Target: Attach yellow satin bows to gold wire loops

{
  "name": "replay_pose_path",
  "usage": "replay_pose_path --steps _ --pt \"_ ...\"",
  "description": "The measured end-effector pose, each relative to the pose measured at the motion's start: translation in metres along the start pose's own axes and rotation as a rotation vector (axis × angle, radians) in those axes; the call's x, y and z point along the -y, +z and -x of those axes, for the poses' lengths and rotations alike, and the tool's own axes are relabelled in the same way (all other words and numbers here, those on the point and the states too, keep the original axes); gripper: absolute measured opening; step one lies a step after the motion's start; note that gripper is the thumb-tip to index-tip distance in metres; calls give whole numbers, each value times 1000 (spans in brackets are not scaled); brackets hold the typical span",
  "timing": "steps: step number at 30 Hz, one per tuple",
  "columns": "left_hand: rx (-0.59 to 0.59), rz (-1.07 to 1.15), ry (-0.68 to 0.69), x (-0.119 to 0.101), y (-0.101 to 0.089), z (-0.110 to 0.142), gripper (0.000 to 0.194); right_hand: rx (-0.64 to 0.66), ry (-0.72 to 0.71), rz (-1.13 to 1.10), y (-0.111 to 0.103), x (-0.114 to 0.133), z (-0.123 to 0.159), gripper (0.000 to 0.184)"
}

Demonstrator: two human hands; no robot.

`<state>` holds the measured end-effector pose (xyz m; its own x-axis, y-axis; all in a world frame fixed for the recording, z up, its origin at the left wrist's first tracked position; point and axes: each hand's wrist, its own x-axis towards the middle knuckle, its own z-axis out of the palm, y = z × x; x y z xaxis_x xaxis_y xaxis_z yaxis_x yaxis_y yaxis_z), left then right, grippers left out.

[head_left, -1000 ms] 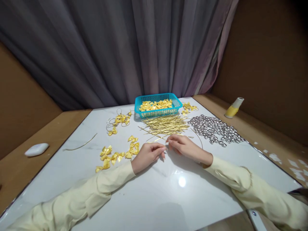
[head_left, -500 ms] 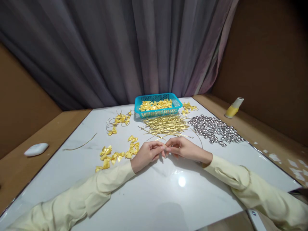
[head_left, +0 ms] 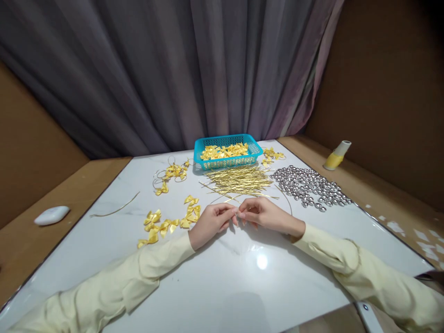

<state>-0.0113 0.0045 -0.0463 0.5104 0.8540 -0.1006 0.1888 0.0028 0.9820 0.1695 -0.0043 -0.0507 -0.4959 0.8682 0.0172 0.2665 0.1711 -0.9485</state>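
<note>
My left hand point(head_left: 215, 219) and my right hand point(head_left: 265, 215) meet fingertip to fingertip above the white table, just in front of a pile of gold strips point(head_left: 241, 179). Both thumbs and forefingers are pinched together; whatever lies between them is too small and covered to make out. A thin curved strand point(head_left: 287, 199) shows behind my right wrist, and I cannot tell whether it runs to my fingers. Left of my left hand lie several yellow ribbon bows point(head_left: 169, 225). Silver oval rings point(head_left: 308, 185) are heaped to the right of my right hand.
A blue basket point(head_left: 227, 163) of yellow bows stands at the back. Bows with looped cords point(head_left: 175, 171) lie left of it, more bows point(head_left: 272, 155) right. A single cord point(head_left: 116, 207), a white rounded object point(head_left: 52, 215) and a yellow-and-white bottle-like object point(head_left: 337, 156) are farther out.
My pinched fingertips have shifted very slightly to the left, and my fingers have changed their hold a little. The things on the table lie as before.
</note>
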Motion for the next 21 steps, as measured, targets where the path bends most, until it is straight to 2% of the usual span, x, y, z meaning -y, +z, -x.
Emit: replay_pose_path --steps 13,19,21 --pt "-40 40 4 4 0 0 25 -33 -15 -6 1 -3 -1 22" --pt "-57 39 14 5 -2 -1 26 -73 36 -76 2 -2 -2 28" --pt "-56 24 25 6 -1 -1 27 -48 52 -87 1 1 -1 29"
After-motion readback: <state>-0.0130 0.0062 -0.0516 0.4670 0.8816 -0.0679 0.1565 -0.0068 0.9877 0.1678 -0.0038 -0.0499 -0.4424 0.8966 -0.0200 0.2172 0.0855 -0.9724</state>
